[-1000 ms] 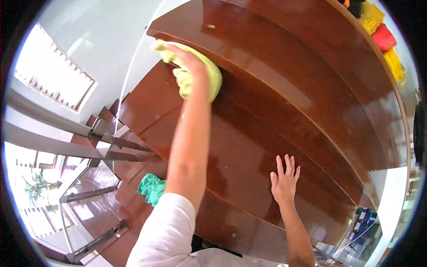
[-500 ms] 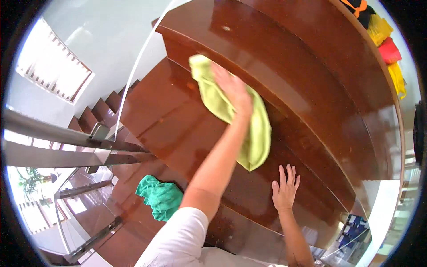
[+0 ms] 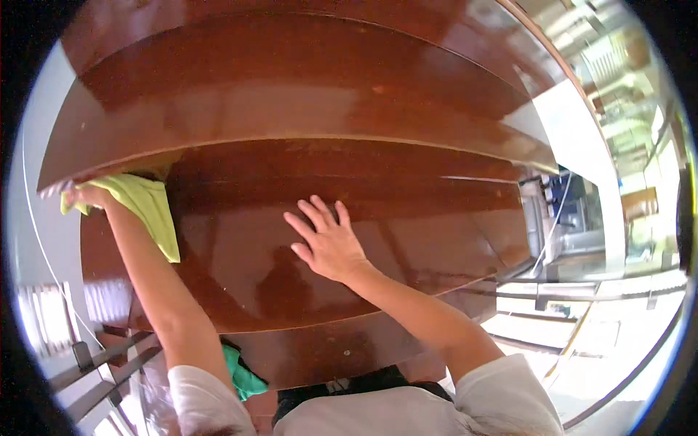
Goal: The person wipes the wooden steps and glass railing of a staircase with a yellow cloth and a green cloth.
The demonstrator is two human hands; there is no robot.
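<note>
My left hand (image 3: 89, 196) is at the far left end of a glossy brown stair step (image 3: 436, 232), under the lip of the step above. It grips a yellow-green cloth (image 3: 151, 211), which hangs over the tread beside my forearm. The fingers are blurred and partly hidden by the cloth. Near the middle of the tread, my right hand (image 3: 329, 243) is palm down with its fingers spread, holding nothing. A crumpled green cloth (image 3: 246, 376) lies lower down, partly hidden behind my left upper arm.
Above, a higher curved brown step (image 3: 305, 94) overhangs the tread. Dark metal railings (image 3: 109, 374) stand at the lower left, by a white wall (image 3: 40, 182). On the right, a glass panel edge (image 3: 585, 102) curves down, with a bright room below it.
The view has swung round to the right. My left hand has taken the yellow-green cloth from mid-tread to the left end. My right hand still rests spread on the tread.
</note>
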